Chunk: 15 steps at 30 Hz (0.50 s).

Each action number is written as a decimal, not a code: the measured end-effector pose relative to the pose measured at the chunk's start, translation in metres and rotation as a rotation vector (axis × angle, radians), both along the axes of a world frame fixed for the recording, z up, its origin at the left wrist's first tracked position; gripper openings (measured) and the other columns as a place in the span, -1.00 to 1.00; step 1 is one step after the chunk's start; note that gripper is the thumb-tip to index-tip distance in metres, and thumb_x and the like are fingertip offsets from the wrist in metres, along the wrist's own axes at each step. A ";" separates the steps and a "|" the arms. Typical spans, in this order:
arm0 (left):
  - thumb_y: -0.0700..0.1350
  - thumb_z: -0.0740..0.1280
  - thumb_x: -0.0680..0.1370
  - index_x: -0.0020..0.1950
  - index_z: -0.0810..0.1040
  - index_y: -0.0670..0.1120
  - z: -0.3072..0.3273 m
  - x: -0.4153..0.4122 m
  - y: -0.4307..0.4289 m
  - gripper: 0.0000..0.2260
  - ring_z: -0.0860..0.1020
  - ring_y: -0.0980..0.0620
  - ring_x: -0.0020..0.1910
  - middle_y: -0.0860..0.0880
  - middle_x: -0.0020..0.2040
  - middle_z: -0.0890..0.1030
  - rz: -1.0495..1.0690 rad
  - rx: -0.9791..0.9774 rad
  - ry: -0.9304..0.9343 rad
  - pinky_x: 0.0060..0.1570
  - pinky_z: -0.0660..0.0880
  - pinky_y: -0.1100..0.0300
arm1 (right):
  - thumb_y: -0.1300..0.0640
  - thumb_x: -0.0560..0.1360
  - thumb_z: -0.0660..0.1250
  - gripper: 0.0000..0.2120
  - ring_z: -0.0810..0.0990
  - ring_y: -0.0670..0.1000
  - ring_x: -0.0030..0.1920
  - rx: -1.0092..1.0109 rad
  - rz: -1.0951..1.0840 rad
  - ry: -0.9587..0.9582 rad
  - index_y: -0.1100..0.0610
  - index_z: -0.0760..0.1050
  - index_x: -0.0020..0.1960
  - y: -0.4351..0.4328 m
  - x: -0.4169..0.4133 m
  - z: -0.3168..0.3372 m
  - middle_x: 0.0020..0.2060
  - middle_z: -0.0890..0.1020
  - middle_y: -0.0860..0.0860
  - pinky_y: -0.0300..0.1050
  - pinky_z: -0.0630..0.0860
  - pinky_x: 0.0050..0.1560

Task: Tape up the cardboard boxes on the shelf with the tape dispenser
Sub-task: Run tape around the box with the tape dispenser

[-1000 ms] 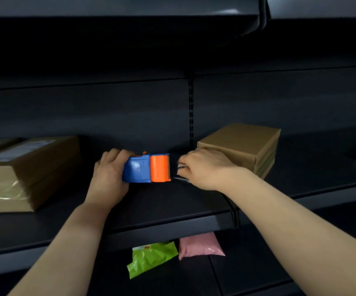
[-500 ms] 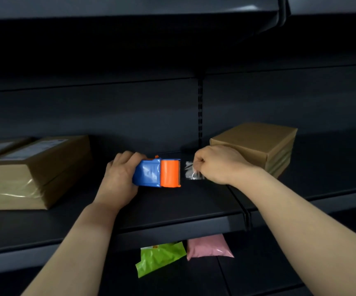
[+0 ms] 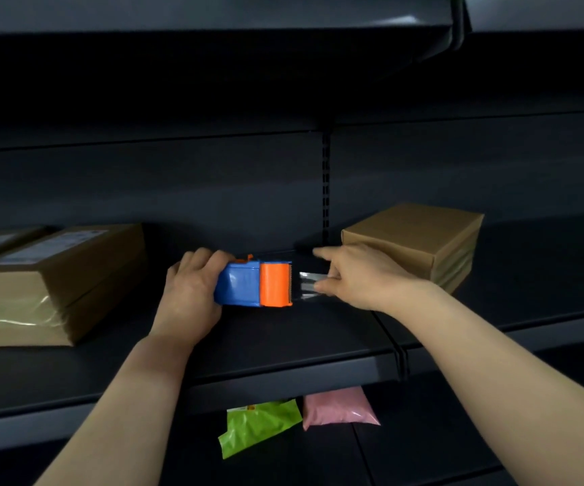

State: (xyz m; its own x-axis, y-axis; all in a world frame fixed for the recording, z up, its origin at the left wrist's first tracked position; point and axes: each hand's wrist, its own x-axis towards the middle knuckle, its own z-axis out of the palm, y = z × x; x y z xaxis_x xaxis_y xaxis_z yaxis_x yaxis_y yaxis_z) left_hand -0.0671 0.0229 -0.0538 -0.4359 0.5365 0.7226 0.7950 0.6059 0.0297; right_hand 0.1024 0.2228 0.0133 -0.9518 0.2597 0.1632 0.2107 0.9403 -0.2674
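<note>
— So, where is the tape dispenser (image 3: 253, 284)?
— Over the middle of the shelf (image 3: 283, 345), near its front edge. The left hand (image 3: 192, 285) is clenched round its blue body, orange end pointing right.
— And the right hand (image 3: 357, 278)?
— Pinching the clear tape (image 3: 306, 284) pulled out from the orange end, index finger stretched out.
— The boxes?
— One cardboard box (image 3: 420, 236) sits toward the shelf's right end, just behind the right hand. A larger box (image 3: 55, 282), with clear tape on its side, lies at the left end.
— Below?
— A green pouch (image 3: 259, 426) and a pink pouch (image 3: 339, 408) on the lower shelf.
</note>
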 end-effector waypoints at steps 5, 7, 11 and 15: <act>-0.43 0.42 0.14 0.14 0.52 -0.08 0.002 0.003 -0.001 -0.39 0.46 -0.22 -0.03 -0.12 -0.04 0.50 0.032 0.004 0.029 -0.06 0.43 -0.11 | -0.05 0.54 0.35 -0.49 0.51 -0.06 0.23 0.031 0.000 -0.008 0.06 0.37 0.45 0.005 0.001 0.003 0.22 0.58 -0.15 -0.08 0.46 0.21; -0.44 0.42 0.14 0.14 0.52 -0.08 0.003 0.004 0.000 -0.39 0.47 -0.22 -0.03 -0.13 -0.03 0.50 0.040 0.009 0.029 -0.07 0.44 -0.12 | -0.02 0.54 0.36 -0.51 0.50 -0.10 0.23 0.032 0.010 0.005 0.07 0.40 0.43 0.007 0.003 0.004 0.25 0.57 -0.19 -0.13 0.45 0.18; -0.45 0.43 0.15 0.15 0.49 -0.06 0.004 0.006 0.001 -0.38 0.46 -0.22 -0.03 -0.14 -0.02 0.50 0.049 0.023 0.036 -0.06 0.44 -0.13 | 0.04 0.51 0.41 -0.24 0.50 -0.19 0.06 -0.011 0.052 0.037 -0.05 0.07 0.58 0.011 0.006 0.003 0.06 0.64 -0.22 -0.15 0.47 0.18; -0.44 0.44 0.14 0.15 0.49 -0.06 0.004 0.006 0.000 -0.37 0.46 -0.21 -0.03 -0.13 -0.03 0.50 0.067 0.022 0.046 -0.06 0.43 -0.12 | 0.07 0.46 0.47 -0.04 0.53 -0.13 0.07 -0.047 0.062 0.048 -0.24 -0.15 0.55 0.015 0.006 0.001 0.21 0.54 -0.14 -0.12 0.50 0.19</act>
